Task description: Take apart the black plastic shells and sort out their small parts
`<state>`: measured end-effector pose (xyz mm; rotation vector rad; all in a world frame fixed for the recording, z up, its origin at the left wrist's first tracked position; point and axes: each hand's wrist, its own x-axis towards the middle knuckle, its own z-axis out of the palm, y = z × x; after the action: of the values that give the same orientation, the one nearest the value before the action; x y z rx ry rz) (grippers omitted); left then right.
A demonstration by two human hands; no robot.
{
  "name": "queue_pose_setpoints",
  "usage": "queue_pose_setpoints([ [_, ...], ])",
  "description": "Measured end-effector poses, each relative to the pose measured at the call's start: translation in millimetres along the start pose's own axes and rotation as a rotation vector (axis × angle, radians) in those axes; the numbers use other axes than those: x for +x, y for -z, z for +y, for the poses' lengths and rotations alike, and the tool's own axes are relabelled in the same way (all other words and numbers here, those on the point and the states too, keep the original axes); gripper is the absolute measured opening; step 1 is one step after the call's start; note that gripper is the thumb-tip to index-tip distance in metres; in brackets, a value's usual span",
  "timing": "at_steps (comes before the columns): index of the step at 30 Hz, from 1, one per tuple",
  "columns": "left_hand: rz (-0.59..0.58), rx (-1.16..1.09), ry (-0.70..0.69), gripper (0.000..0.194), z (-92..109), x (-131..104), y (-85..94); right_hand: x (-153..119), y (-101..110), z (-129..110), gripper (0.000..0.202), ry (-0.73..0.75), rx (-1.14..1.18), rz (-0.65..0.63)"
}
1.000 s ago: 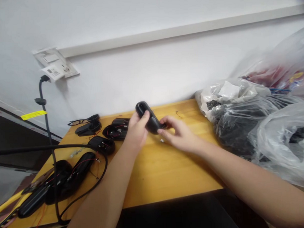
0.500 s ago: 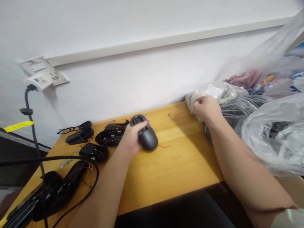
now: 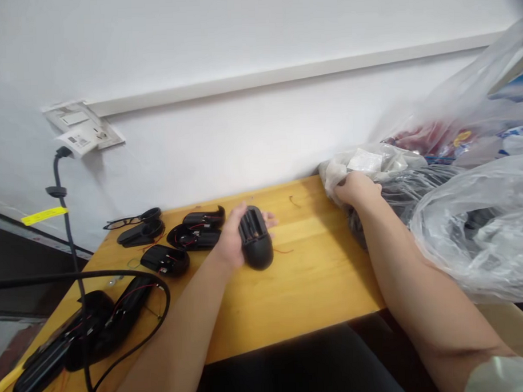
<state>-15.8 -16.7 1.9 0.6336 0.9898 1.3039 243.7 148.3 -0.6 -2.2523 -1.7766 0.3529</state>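
My left hand [image 3: 234,238] is wrapped around a black housing [image 3: 255,239], slotted end up, rounded end resting on the wooden table [image 3: 315,274] about mid-depth. A thin red wire [image 3: 282,251] trails from it to the right. My right hand [image 3: 356,188] is pinching the mouth of a clear plastic bag [image 3: 372,163] at the table's back right corner, fingers closed on the film (can't see what's inside the grip). Bare wood between the two hands and forward to the near edge, so there's room there. Left side is crowded: open black shells with red wiring [image 3: 194,232], more long ones [image 3: 98,327] near the front left edge, a black cable [image 3: 118,275] looping over them. Bigger bags [image 3: 481,234] overhang the right edge.
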Motion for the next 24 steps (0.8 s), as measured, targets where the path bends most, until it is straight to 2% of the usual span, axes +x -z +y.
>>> queue_pose_setpoints([
  [3, -0.012, -0.019, 0.004, 0.065, 1, 0, -0.8, -4, 3, -1, 0.036, 0.002, -0.016, -0.008],
  [8, 0.004, -0.077, 0.009, 0.067, 3, 0, -2.9, -6, 10, 0, 0.025, -0.019, -0.018, 0.003],
  [13, 0.057, -0.107, 0.019, 0.074, 4, 2, -4.3, -1, 5, 2, 0.039, -0.023, -0.048, 0.041],
  [16, 0.050, -0.117, 0.019, 0.079, 4, 5, -2.8, 2, 2, 4, 0.040, -0.018, -0.057, 0.061],
  [20, 0.026, -0.131, 0.010, 0.078, 2, 8, 1.3, 0, 3, 5, 0.032, -0.018, -0.048, 0.122],
  [24, 0.042, -0.153, 0.022, 0.073, 0, 9, 2.7, 0, 9, 12, 0.027, -0.005, -0.004, 0.246],
])
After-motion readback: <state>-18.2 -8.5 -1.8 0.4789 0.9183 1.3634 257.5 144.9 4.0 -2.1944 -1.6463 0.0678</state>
